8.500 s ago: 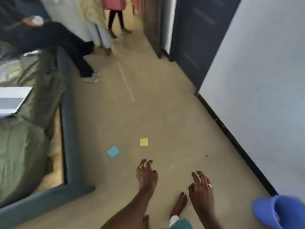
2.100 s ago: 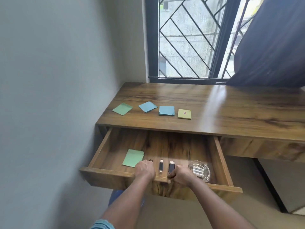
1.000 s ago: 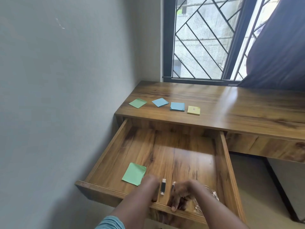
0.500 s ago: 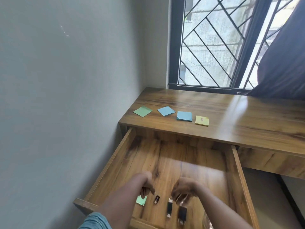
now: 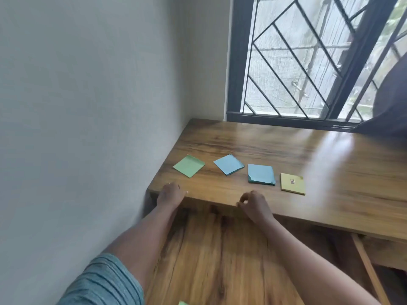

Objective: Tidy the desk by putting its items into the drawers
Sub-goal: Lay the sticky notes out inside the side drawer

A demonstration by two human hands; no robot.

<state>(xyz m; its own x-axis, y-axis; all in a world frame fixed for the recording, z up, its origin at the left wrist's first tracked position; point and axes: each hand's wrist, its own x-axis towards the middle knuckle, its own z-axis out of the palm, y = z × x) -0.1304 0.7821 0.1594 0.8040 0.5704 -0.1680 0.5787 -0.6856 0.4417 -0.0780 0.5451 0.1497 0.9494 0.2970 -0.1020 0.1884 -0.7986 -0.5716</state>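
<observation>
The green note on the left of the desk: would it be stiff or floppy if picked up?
The green note looks paper-thin, so probably floppy and very light. It lies flat on the glossy desk, so a push would likely slide it. Being flat, it should not roll or tip.

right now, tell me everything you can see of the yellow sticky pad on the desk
The yellow sticky pad is a small square, a thin paper stack, with a dark and white mark near its top middle. It lies flat on the wooden desk, rightmost in a row of four pads, apart from the blue pad on its left. Only the desk touches it; the left hand and right hand are nearer the front edge, to its left.
</observation>
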